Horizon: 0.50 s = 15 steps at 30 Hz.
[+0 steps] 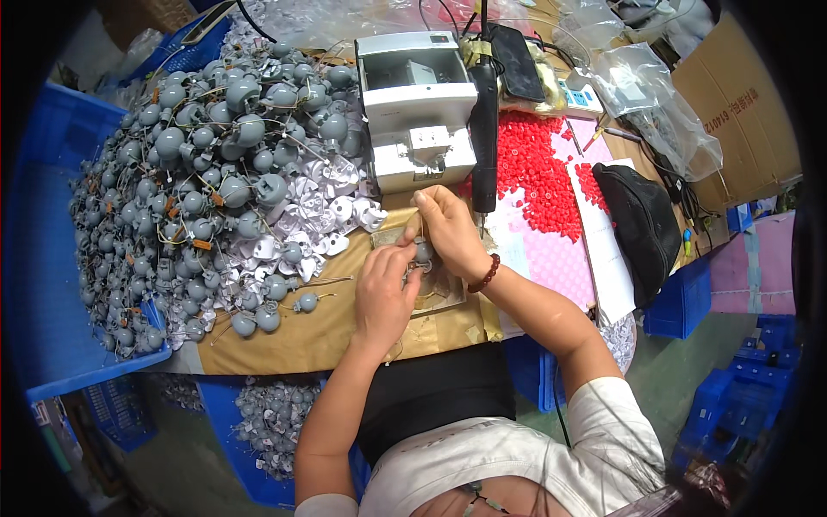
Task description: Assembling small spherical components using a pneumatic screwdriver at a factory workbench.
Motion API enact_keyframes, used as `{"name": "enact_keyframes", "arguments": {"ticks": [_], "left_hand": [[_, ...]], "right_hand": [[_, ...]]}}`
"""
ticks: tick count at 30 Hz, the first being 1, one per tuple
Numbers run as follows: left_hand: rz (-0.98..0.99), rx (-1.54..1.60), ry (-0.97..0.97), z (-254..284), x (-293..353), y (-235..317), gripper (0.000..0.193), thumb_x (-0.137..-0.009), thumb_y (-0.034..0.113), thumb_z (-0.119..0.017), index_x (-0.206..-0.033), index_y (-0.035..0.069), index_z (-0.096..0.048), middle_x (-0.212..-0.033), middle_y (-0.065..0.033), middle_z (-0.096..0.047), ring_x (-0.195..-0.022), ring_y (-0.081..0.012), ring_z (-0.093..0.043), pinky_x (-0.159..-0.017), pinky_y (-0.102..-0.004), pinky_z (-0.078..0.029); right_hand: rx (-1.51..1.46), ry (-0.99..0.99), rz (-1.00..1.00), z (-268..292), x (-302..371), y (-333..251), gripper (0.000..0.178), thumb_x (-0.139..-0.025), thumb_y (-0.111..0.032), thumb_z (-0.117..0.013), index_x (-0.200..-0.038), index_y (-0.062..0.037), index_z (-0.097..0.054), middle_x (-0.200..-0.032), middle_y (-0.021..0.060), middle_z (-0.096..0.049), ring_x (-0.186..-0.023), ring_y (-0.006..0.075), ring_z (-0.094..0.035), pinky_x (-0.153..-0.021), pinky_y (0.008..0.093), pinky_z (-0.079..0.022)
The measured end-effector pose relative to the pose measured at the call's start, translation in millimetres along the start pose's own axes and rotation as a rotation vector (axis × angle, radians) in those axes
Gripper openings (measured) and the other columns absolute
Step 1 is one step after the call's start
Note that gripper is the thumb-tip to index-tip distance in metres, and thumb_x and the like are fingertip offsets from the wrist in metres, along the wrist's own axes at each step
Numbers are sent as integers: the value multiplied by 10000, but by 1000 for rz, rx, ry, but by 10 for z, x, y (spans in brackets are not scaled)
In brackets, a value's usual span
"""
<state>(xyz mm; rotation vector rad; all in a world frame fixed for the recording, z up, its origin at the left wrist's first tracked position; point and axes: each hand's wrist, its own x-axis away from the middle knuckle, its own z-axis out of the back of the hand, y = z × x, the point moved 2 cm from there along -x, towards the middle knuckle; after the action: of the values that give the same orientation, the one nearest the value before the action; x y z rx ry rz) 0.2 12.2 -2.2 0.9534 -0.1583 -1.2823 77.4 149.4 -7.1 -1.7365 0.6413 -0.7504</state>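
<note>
Left hand [383, 291]: curled, fingertips closed on a grey ball [423, 252]
Right hand [452, 233]: together with the left, exact grip unclear
Ball's place: mid-frame, smooth and round
Pile [250, 131]: glossy balls, thin wires, upper left
Red pieces [532, 168]: small, heaped, upper right
Machine [418, 108]: boxy, pale, top centre

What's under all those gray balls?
White pieces peek out from beneath the gray balls on the right side. Deeper down, the balls cover everything, so I can't tell.
</note>
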Motion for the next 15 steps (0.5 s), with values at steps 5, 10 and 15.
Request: {"name": "enact_keyframes", "arguments": {"ticks": [5, 10, 15], "left_hand": [[46, 119, 61, 103, 100, -14, 343, -798, -1, -766, -1116, 4, -639, -1096, -163, -670, -1031, -362, -641, -920, -443, -497], [9, -118, -172, 993, 609, 91, 322, -823, 49, -762, -1125, 30, -655, -1059, -142, -667, -964, -353, -647, -857, -445, -509], [489, -457, -982, 2121, 1475, -14, 289, -812, 144, -769, -1081, 80, -682, -972, -120, -651, -945, -351, -612, -827, -465, -483]], "right_hand": [[-106, -159, -27, -149, 91, -178, 271, -1102, -244, -470, -1152, 8, -556, -897, 93, -682, -835, 159, -697, -756, 298, -568], [172, -249, 163, 552, 95, -336, 300, -1094, -235, -490, -1250, -1, -594, -1080, 105, -720, -1012, 176, -704, -891, 318, -582], [519, 28, 244, 1411, 123, -437, 145, -1012, -80, -616, -1105, 18, -669, -938, 63, -725, -894, 124, -709, -792, 257, -554]]}}
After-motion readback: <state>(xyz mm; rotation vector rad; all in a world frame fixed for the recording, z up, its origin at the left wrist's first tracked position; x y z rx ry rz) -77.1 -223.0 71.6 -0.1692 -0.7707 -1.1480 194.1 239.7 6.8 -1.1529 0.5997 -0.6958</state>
